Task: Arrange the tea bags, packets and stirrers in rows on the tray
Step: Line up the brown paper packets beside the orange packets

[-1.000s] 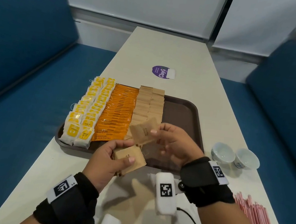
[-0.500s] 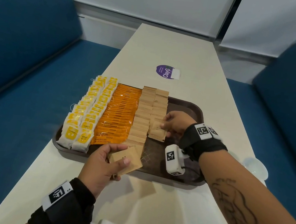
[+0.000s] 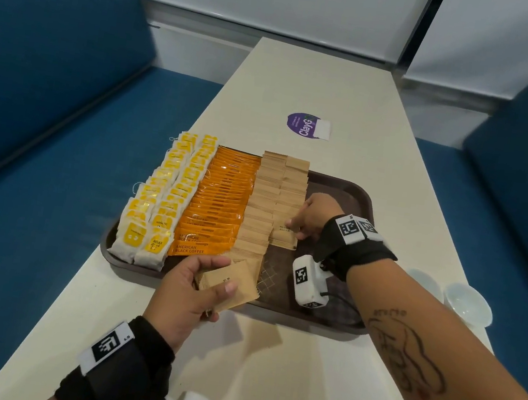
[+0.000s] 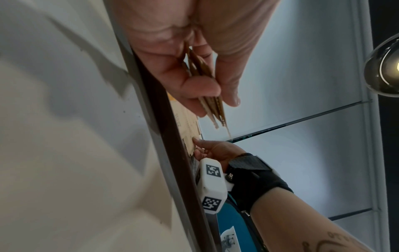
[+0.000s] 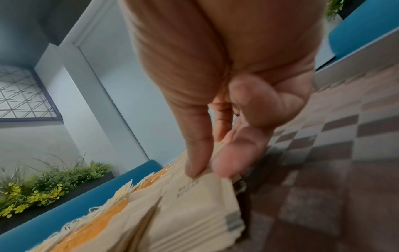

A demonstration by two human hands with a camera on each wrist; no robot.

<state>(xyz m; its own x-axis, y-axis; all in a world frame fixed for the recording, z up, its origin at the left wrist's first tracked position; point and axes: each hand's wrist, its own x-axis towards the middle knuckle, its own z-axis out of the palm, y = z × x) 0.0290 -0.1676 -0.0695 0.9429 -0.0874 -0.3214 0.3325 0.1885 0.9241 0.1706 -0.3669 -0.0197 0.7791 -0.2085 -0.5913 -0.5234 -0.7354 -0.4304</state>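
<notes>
A brown tray [image 3: 339,190] holds two rows of yellow tea bags [image 3: 166,199], a row of orange coffee packets [image 3: 221,203] and two rows of brown sugar packets [image 3: 265,207]. My right hand [image 3: 296,227] rests with straight index finger and thumb on the front packet [image 3: 282,237] of the shorter right-hand brown row; in the right wrist view the fingertips [image 5: 194,170] press its top [image 5: 205,196]. My left hand [image 3: 213,278] grips a small stack of brown packets [image 3: 236,286] over the tray's near edge, pinched edge-on [image 4: 212,105].
Two white cups [image 3: 466,302] stand on the table right of the tray, behind my right forearm. A purple sticker [image 3: 304,124] lies farther up the table. The right part of the tray is bare. Blue sofas flank the table.
My right hand carried one brown packet away from the left hand and laid it at the front of the right-hand brown row. The left hand kept its stack near the tray's edge.
</notes>
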